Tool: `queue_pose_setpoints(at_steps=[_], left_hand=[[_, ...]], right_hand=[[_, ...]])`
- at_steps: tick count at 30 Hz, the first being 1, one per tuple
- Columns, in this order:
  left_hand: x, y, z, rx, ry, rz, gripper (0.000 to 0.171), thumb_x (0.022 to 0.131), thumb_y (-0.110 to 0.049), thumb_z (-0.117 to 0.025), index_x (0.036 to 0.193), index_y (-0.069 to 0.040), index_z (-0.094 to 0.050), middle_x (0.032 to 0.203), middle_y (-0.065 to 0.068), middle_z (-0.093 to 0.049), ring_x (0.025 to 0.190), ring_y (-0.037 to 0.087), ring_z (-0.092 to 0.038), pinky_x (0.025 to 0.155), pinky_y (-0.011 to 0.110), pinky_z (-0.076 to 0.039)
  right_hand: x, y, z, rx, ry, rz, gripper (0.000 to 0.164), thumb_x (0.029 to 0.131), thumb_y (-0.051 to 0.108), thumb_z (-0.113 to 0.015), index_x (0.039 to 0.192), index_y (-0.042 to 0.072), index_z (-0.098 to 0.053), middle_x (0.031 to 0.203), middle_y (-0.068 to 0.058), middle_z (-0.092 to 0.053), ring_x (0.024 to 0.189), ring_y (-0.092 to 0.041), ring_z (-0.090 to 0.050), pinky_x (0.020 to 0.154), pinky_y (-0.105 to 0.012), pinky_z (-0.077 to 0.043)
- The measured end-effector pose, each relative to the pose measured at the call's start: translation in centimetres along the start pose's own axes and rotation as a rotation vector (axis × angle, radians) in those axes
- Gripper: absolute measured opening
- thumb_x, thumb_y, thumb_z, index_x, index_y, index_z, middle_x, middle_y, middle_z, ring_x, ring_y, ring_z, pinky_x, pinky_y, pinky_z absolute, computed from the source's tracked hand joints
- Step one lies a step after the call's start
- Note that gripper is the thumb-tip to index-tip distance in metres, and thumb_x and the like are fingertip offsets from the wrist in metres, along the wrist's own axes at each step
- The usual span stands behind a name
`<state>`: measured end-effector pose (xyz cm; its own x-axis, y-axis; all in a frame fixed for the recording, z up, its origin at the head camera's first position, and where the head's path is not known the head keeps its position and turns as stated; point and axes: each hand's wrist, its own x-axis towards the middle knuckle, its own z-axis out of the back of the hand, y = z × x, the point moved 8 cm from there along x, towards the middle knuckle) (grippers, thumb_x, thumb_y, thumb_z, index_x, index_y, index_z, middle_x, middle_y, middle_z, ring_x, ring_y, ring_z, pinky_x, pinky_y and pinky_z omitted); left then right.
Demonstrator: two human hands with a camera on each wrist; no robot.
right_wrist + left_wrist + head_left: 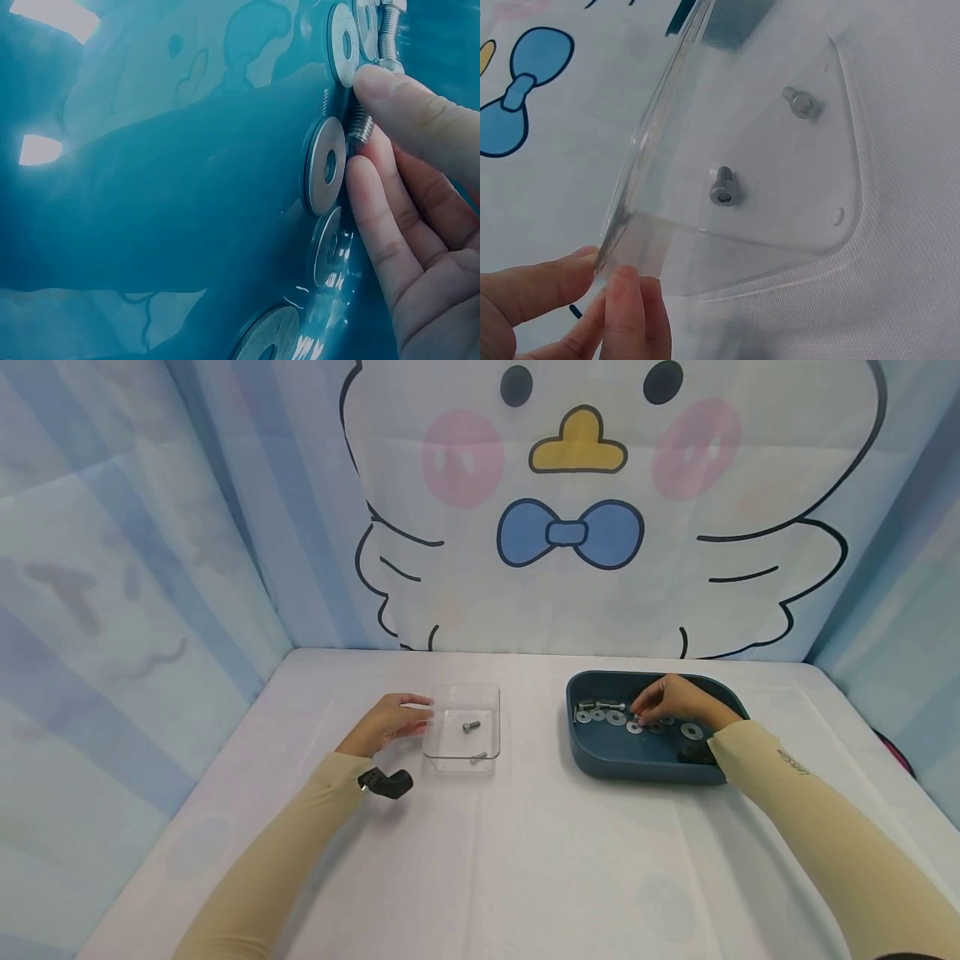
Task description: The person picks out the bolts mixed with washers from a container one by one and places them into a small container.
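Note:
My left hand (386, 722) holds the near-left side of a clear plastic box (450, 743), thumb and fingers pinching its rim at a corner in the left wrist view. Inside the box lie two short socket-head bolts (723, 189), apart from each other. At the right, my right hand (675, 700) reaches into a dark blue tray (622, 770). Its thumb and fingers pinch a bolt (361, 129), whose threaded end shows in the right wrist view; the rest is covered by the thumb. Flat washers (327, 166) lie right beside the fingertips.
More bolts (600, 705) lie along the tray's far left side, with several washers (692, 732) in a row. A dark object (696, 752) sits at the tray's near right. White cloth (540, 860) covers the table, and a printed curtain (570, 610) stands behind.

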<state>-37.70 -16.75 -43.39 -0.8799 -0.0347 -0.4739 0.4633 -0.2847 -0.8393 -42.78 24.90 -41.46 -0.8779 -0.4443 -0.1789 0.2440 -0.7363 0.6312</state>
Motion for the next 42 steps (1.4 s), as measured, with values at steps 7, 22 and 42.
queue_pose_setpoints(at_steps=[7, 22, 42], left_hand=[[-0.06, -0.01, -0.05, -0.011, -0.005, 0.005, 0.044, 0.09, -0.012, -0.063, 0.132, -0.006, -0.05, 0.116, 0.009, -0.056, 0.073, 0.006, -0.057, 0.065, 0.012, -0.051], [0.1, -0.02, -0.04, -0.01, -0.002, 0.002, 0.044, 0.09, -0.012, -0.063, 0.132, -0.006, -0.05, 0.113, 0.008, -0.056, 0.071, 0.005, -0.058, 0.065, 0.012, -0.052], [0.14, -0.05, -0.03, 0.002, -0.001, -0.006, 0.043, 0.091, -0.013, -0.062, 0.132, -0.006, -0.051, 0.111, 0.008, -0.057, 0.07, 0.005, -0.058, 0.067, 0.012, -0.052]], right_hand=[[0.03, 0.08, 0.02, -0.032, 0.01, 0.01, 0.019, 0.077, -0.002, -0.071, 0.095, -0.007, -0.071, 0.089, -0.018, -0.072, 0.072, -0.012, -0.067, 0.063, -0.026, -0.056], [0.08, -0.31, 0.0, -0.107, -0.025, -0.028, 0.015, 0.076, 0.003, -0.074, 0.09, -0.001, -0.074, 0.087, -0.013, -0.073, 0.07, -0.01, -0.064, 0.064, -0.028, -0.055], [0.3, -0.57, -0.06, -0.071, -0.01, -0.018, 0.012, 0.082, 0.005, -0.069, 0.09, -0.003, -0.072, 0.083, -0.012, -0.072, 0.066, -0.012, -0.064, 0.061, -0.027, -0.053]])
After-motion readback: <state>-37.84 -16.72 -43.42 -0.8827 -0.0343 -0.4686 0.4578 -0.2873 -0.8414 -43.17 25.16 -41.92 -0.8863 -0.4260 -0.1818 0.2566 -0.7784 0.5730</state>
